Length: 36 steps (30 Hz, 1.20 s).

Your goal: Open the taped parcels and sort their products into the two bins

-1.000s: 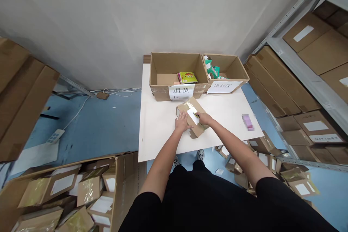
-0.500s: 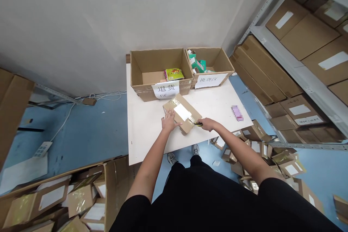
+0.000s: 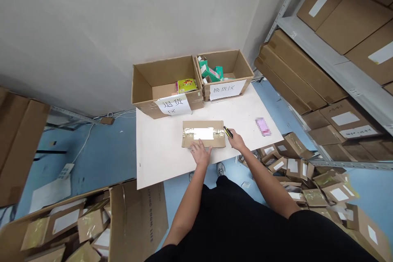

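A taped cardboard box with a white label lies on the white table, its long side facing me. My left hand rests on its near edge with the fingers spread. In my right hand is a yellow and black utility knife, closed in the fingers. Its tip is close to the box's right end; whether it touches the cardboard I cannot tell.
Two open cartons with paper signs stand at the back: the left carton holds a yellow-green packet, the right carton green boxes. A blurred pink item lies at right. Parcels fill a large carton and litter the floor by the shelf.
The box has turned from a slant to lie squarely across the table. My left hand has shifted to its near edge, and the knife now points at the right end. The camera view has swung slightly.
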Each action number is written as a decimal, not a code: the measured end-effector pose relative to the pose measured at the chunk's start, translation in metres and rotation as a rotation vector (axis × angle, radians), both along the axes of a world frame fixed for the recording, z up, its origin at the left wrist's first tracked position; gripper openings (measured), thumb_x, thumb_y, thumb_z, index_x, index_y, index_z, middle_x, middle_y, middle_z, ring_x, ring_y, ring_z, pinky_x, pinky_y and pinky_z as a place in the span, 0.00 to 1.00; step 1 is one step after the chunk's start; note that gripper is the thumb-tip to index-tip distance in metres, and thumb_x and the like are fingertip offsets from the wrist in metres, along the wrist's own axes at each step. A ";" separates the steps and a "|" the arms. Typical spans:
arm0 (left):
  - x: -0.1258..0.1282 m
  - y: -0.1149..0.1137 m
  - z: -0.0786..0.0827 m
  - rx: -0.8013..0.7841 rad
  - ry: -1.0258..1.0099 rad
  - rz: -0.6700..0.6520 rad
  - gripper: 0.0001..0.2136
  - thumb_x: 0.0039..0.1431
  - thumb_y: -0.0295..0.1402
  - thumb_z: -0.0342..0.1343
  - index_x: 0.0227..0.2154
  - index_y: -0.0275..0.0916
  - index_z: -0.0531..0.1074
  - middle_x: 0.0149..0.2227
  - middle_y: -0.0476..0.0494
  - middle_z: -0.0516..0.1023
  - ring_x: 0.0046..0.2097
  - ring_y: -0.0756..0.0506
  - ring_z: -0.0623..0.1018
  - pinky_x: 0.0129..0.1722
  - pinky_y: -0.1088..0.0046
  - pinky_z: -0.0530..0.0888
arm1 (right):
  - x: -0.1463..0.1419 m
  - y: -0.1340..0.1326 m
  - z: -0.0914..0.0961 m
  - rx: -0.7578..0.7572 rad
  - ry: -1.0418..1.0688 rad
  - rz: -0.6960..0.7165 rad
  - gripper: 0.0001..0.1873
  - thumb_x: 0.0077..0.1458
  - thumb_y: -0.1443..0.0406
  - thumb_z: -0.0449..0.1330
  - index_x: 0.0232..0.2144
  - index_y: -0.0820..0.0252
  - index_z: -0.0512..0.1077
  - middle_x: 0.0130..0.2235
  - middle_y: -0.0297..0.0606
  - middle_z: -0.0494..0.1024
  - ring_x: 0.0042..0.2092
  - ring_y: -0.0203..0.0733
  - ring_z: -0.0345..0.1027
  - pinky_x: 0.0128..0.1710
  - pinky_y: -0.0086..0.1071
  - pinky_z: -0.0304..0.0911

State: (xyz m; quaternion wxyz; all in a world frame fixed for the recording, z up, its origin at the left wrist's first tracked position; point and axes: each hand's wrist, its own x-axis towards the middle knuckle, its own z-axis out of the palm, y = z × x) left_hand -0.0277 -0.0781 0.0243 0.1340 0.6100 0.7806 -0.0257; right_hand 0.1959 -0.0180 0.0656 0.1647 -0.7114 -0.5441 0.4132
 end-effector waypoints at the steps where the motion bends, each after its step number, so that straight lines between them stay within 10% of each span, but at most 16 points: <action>1: -0.002 0.001 0.001 0.001 0.024 -0.016 0.45 0.69 0.63 0.38 0.77 0.33 0.50 0.73 0.18 0.58 0.71 0.21 0.60 0.64 0.40 0.66 | 0.003 -0.002 -0.003 0.003 0.005 -0.002 0.29 0.61 0.66 0.60 0.64 0.50 0.68 0.32 0.32 0.80 0.24 0.40 0.69 0.34 0.32 0.67; 20: 0.004 0.018 0.017 -0.028 0.190 0.011 0.43 0.69 0.63 0.35 0.76 0.37 0.55 0.68 0.19 0.63 0.63 0.25 0.67 0.56 0.47 0.72 | 0.026 0.000 -0.043 -0.112 0.729 -0.117 0.30 0.54 0.56 0.62 0.58 0.53 0.65 0.21 0.18 0.70 0.16 0.33 0.59 0.17 0.24 0.58; 28: 0.004 0.021 0.018 -0.038 0.216 -0.012 0.42 0.69 0.63 0.38 0.75 0.36 0.57 0.65 0.19 0.68 0.61 0.25 0.70 0.56 0.47 0.71 | 0.065 -0.009 -0.038 -0.144 0.660 -0.039 0.32 0.53 0.55 0.64 0.60 0.53 0.68 0.22 0.21 0.71 0.19 0.34 0.61 0.19 0.25 0.61; 32: -0.014 0.049 0.028 -0.078 0.154 -0.074 0.39 0.70 0.61 0.40 0.71 0.35 0.65 0.61 0.22 0.74 0.61 0.26 0.71 0.61 0.47 0.68 | 0.024 -0.012 -0.044 -0.031 0.450 -0.230 0.44 0.58 0.47 0.62 0.71 0.52 0.57 0.34 0.31 0.80 0.27 0.41 0.73 0.29 0.33 0.71; 36: -0.051 0.103 0.038 -0.096 0.091 -0.261 0.34 0.72 0.52 0.44 0.74 0.43 0.57 0.74 0.32 0.60 0.73 0.30 0.60 0.69 0.51 0.60 | -0.026 -0.014 -0.054 -0.057 0.151 -0.198 0.53 0.54 0.45 0.69 0.74 0.55 0.53 0.54 0.45 0.81 0.51 0.54 0.79 0.50 0.41 0.73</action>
